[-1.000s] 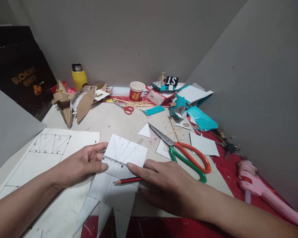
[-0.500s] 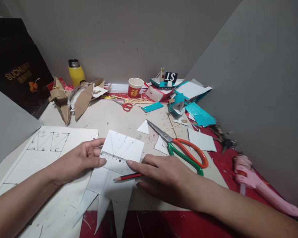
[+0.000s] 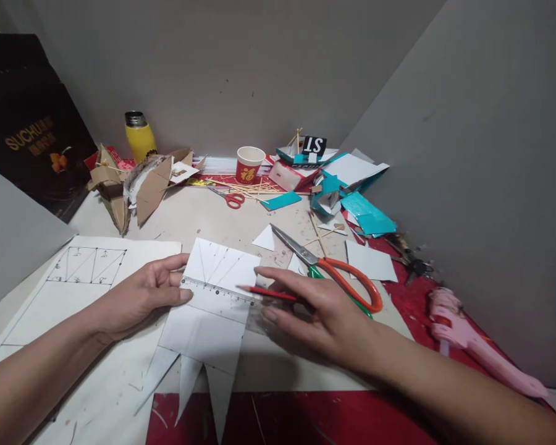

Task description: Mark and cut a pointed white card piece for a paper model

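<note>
A white cut-out paper piece (image 3: 213,327) with drawn lines and pointed strips lies on the table in front of me. Across it lies a clear ruler (image 3: 222,295). My left hand (image 3: 139,296) pinches the ruler's left end and the paper's edge between thumb and fingers. My right hand (image 3: 324,309) hovers over the ruler's right end, holding a red pencil (image 3: 266,292) between its fingers, tip pointing left.
Orange-and-green scissors (image 3: 338,275) lie just behind my right hand. A large drawn sheet (image 3: 74,284) is at left. Cardboard scraps (image 3: 134,188), a yellow flask (image 3: 138,136), a paper cup (image 3: 249,164), small red scissors (image 3: 231,199), teal paper (image 3: 366,216) and a pink tool (image 3: 472,346) surround the area.
My right hand has lifted the red pencil off the paper and moved it up and to the right. The left hand stays on the ruler, which has shifted slightly.
</note>
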A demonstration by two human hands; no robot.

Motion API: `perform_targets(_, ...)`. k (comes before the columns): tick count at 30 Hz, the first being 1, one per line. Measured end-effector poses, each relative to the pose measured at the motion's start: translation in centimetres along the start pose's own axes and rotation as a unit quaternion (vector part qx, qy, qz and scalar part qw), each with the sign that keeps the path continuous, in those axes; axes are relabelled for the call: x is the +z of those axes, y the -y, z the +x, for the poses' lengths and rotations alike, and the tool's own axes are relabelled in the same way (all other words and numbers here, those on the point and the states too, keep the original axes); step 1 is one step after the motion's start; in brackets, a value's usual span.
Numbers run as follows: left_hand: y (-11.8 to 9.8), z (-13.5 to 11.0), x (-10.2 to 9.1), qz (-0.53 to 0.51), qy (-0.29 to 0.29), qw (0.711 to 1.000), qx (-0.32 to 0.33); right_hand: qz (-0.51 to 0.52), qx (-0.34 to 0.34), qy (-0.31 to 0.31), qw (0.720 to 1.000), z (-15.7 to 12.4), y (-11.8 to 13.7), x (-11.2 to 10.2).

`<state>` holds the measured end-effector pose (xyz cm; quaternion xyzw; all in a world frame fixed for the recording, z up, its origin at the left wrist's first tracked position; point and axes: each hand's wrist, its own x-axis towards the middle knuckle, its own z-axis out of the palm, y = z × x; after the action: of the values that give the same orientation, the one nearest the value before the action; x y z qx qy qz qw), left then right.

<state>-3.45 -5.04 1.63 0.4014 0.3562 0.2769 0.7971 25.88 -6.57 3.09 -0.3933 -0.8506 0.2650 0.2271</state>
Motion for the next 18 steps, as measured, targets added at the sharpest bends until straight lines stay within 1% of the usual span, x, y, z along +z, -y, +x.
perform_targets(2, 0.01, 0.02, -0.05, -0.001, -0.003, 1.000, -0.003, 0.044, 0.050, 0.011, 0.998, 0.27, 0.09, -0.22)
perform_targets(4, -0.03, 0.04, -0.03, -0.002, -0.006, 1.000, -0.004, 0.063, 0.086, 0.024, 0.994, 0.44, 0.02, -0.28)
perform_targets(7, -0.09, 0.07, 0.07, -0.006, -0.005, 1.000, -0.001, 0.053, 0.103, 0.025, 0.993, 0.41, -0.19, -0.20)
perform_targets(11, -0.05, 0.03, 0.16, -0.008, -0.001, 1.000, 0.006, -0.011, 0.066, 0.055, 0.996, 0.13, -0.17, -0.10)
perform_targets(14, -0.02, -0.03, 0.17, 0.003, -0.014, 1.000, 0.009, -0.066, 0.030, 0.073, 0.995, 0.05, -0.03, -0.05)
perform_targets(18, -0.02, -0.01, 0.25, 0.007, -0.021, 1.000, 0.013, -0.090, -0.002, 0.093, 0.992, 0.16, 0.06, 0.00)
